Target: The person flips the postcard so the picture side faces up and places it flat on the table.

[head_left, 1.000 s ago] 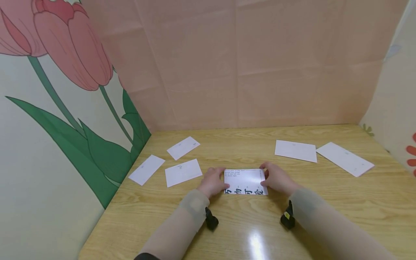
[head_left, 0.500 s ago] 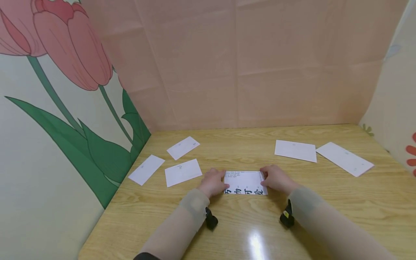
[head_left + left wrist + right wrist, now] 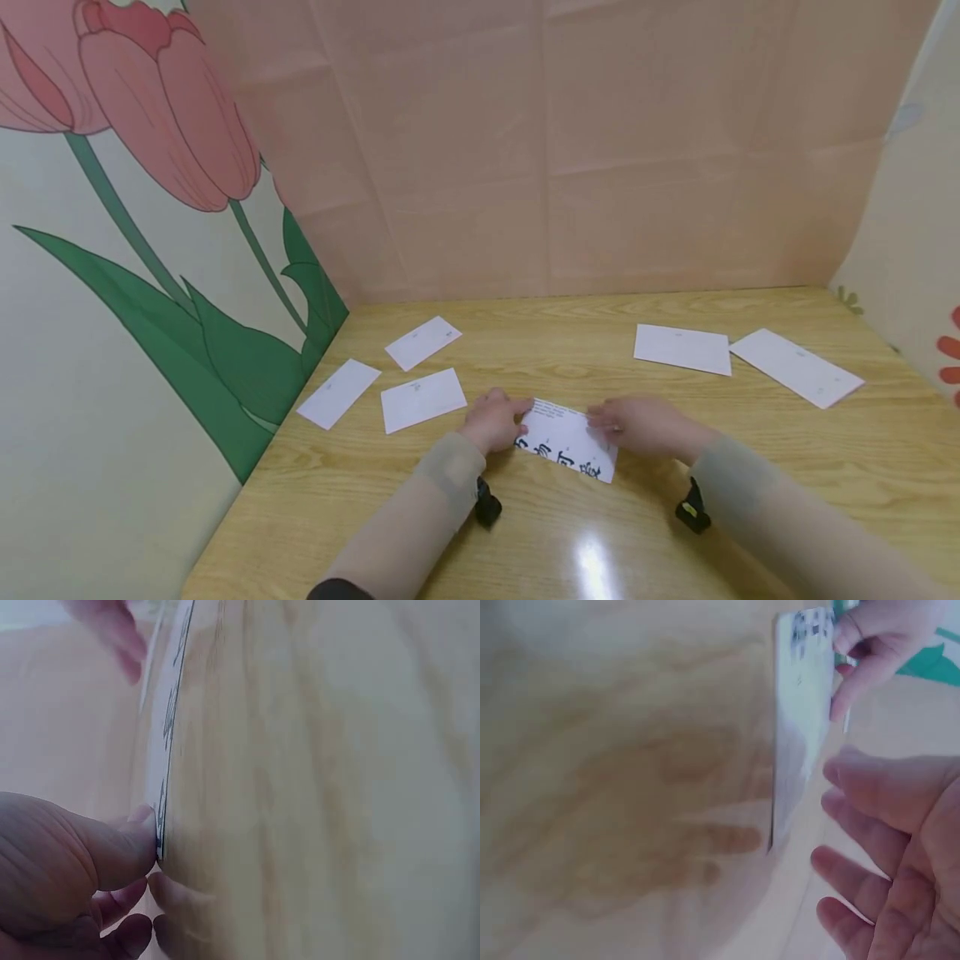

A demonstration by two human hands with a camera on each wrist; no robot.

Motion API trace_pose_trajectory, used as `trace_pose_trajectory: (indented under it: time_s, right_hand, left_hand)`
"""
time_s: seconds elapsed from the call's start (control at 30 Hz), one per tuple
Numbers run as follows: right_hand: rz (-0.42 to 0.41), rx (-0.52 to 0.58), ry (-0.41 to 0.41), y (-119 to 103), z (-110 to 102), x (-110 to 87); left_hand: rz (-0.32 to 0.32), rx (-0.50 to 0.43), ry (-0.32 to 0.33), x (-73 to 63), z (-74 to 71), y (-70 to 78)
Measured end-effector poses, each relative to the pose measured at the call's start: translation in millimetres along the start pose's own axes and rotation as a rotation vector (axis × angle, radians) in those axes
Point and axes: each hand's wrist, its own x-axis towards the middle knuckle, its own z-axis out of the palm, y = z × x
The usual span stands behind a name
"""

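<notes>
A white card with a row of large black Chinese characters and small printed lines is slanted over the middle of the table, its right end nearer the person. My left hand pinches its left end; in the left wrist view, the thumb presses on the card's printed face. My right hand hovers by the card's right end, fingers extended. In the right wrist view the fingers stand apart from the card, with nothing between them.
On the wooden table lie three white cards to the left, one of them a white card near my left hand. Two more lie at the far right, a white card and a longer-looking white card. A pink cloth hangs behind.
My right hand has let go of the card and shifted slightly to the right. The card has turned clockwise, its right end coming nearer the person, while my left hand keeps hold.
</notes>
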Motion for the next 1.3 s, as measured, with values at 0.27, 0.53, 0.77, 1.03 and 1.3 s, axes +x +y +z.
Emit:
trace_pose_trajectory:
  time_s: [0.27,0.53,0.77,1.03,1.3]
  right_hand:
    - [-0.145,-0.05,-0.074,-4.3,8.6,-21.2]
    - [-0.158,-0.137,-0.092,-17.9,22.9,-31.7]
    - [-0.072,-0.179,-0.089,-35.6,28.4,-34.4]
    - [-0.048,-0.211,-0.059,-41.8,33.0,-34.3]
    - [-0.06,-0.242,-0.065,-44.1,39.8,-39.9]
  left_hand:
    - [0.035,0.066,-0.024,7.2,-4.0,1.2]
    - [0.046,0.115,0.039,12.6,-2.7,2.5]
    - [0.162,0.192,0.071,-16.9,-0.6,16.4]
    - [0.33,0.339,-0.094,-64.0,10.0,28.3]
    - [0.3,0.325,-0.107,-58.1,15.2,25.8]
